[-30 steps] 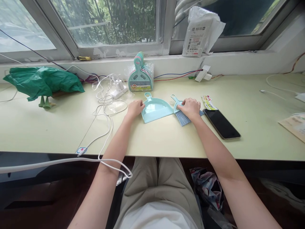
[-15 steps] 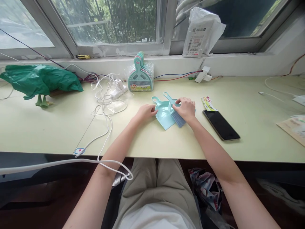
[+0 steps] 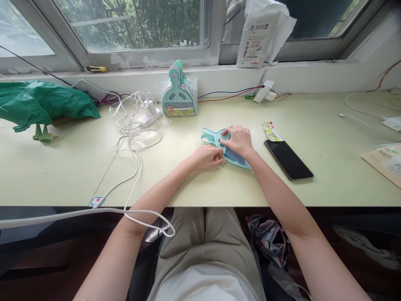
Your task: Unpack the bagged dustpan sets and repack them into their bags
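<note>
A small teal dustpan (image 3: pixel 209 136) lies on the pale desk (image 3: pixel 200 179), its handle pointing left. A small teal brush with blue-grey bristles (image 3: pixel 233 155) lies inside the pan. My right hand (image 3: pixel 238 140) rests on top of the brush, fingers curled over its handle. My left hand (image 3: pixel 206 157) pinches the near left edge of the dustpan, fingers closed against it. A packed stack of the same dustpan sets (image 3: pixel 179 91) stands upright at the back of the desk.
A black phone (image 3: pixel 288 159) and a printed label card (image 3: pixel 271 131) lie right of my hands. White cables and a charger (image 3: pixel 138 125) sprawl on the left, beside a green plastic bag (image 3: pixel 46 102). A white parcel bag (image 3: pixel 260 33) sits on the windowsill.
The brush has moved left from beside the dustpan into it. The pan has turned so its handle points left, and my left hand has shifted from the handle side to the near edge.
</note>
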`<state>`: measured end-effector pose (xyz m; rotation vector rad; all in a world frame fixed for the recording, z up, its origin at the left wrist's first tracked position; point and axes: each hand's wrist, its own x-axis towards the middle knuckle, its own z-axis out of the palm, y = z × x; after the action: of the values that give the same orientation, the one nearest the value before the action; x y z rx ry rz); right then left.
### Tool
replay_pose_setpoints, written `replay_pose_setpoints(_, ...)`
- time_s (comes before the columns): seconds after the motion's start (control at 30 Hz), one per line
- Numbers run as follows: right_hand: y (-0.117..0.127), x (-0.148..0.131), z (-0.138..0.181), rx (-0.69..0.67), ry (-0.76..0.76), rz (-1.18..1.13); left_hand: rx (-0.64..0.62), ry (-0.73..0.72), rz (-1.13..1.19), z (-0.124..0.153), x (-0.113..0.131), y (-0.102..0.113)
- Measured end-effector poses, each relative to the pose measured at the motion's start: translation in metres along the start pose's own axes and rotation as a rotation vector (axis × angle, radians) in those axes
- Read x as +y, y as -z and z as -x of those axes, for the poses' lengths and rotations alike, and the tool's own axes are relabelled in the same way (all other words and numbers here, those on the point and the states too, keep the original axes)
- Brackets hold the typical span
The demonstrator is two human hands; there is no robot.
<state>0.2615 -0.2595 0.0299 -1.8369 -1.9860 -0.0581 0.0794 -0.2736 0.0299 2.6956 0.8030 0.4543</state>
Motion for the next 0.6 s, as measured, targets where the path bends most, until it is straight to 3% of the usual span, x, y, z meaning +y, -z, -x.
replay_pose_setpoints(0.2,0.001,0.003,-0.002,-0.016,0.005,-0.06,0.212,0.029,-0.289,0.005,-0.029,0.019)
replay_pose_setpoints(0.37,0.0,0.005,-0.003,0.008,0.0,-0.104,0.176,0.029,-0.442,0.007,-0.048,0.018)
replay_pose_setpoints(0.6,-0.003,0.008,-0.003,0.025,0.016,-0.133,0.219,0.012,-0.406,0.001,-0.056,0.005)
